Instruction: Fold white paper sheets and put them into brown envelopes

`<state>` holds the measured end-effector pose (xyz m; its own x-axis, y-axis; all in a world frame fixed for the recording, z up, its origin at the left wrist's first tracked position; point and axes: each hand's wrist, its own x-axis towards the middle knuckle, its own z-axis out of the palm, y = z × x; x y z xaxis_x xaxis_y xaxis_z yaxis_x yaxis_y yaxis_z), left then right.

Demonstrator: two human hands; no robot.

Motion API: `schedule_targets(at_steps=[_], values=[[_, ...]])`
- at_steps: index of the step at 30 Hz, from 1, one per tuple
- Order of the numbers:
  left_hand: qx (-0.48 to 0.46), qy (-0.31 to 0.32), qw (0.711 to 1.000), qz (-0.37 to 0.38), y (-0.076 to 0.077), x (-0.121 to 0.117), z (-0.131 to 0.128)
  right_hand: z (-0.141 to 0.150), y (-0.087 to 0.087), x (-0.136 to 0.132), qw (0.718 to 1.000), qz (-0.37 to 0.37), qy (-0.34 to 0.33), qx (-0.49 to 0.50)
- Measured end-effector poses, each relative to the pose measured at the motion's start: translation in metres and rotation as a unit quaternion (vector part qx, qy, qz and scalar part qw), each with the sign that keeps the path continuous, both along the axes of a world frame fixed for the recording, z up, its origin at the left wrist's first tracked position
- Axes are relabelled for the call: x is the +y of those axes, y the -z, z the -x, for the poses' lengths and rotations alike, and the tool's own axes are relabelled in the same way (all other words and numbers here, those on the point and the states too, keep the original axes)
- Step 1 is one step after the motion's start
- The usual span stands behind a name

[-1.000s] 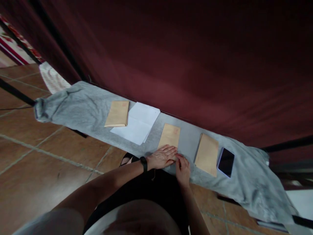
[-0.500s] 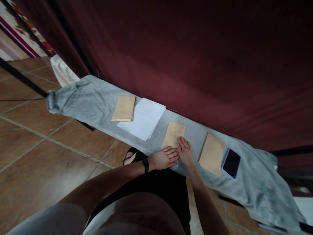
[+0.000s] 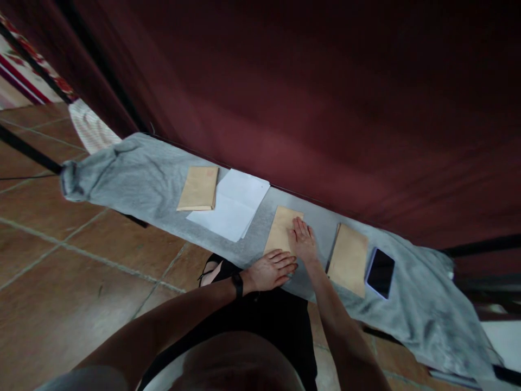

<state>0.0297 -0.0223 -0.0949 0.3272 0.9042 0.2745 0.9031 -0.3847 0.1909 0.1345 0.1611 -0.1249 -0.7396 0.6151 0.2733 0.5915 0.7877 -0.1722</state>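
A tan paper envelope (image 3: 279,228) lies flat in front of me on the grey cloth. Across its near end rests my left hand (image 3: 272,270), laid flat with the fingers stretched out. My right hand (image 3: 303,239) is spread flat on the envelope's right side, covering part of it. Both palms face down, and neither hand grips anything. To the right of my right hand is a stack of tan envelopes (image 3: 348,258). White paper sheets (image 3: 235,203) lie to the left, partly under another stack of tan envelopes (image 3: 198,187).
A phone (image 3: 381,273) with a purple edge lies right of the right-hand stack. Grey cloth (image 3: 138,174) covers the narrow table and bunches at both ends. A dark red curtain (image 3: 260,98) hangs along the far edge. Brown floor tiles (image 3: 93,271) show at left.
My right hand has slid a little farther up the envelope, away from my left hand, which stays at the near end. The whole view has shifted slightly.
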Motion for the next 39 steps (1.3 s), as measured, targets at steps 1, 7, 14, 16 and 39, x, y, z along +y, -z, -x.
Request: schedule_targets(at_steps=[1,7,14,16,39], values=[[-0.007,-0.001,1.000,0.001,0.001,0.000,0.000,-0.001,0.000,-0.001,1.000,0.002,-0.004,-0.001],[-0.035,-0.007,0.999,0.001,0.003,0.001,0.001,-0.014,-0.002,-0.011,0.998,0.043,-0.037,-0.007],[-0.051,-0.006,0.999,-0.006,0.004,0.001,0.001,-0.028,-0.009,-0.027,0.995,0.081,-0.050,-0.009],[-0.050,-0.009,0.999,-0.007,0.004,0.002,0.001,-0.031,-0.011,-0.032,0.995,0.081,-0.053,-0.004],[-0.072,-0.012,0.997,-0.014,0.007,-0.005,0.007,-0.076,-0.020,-0.093,0.992,0.089,-0.083,0.038]])
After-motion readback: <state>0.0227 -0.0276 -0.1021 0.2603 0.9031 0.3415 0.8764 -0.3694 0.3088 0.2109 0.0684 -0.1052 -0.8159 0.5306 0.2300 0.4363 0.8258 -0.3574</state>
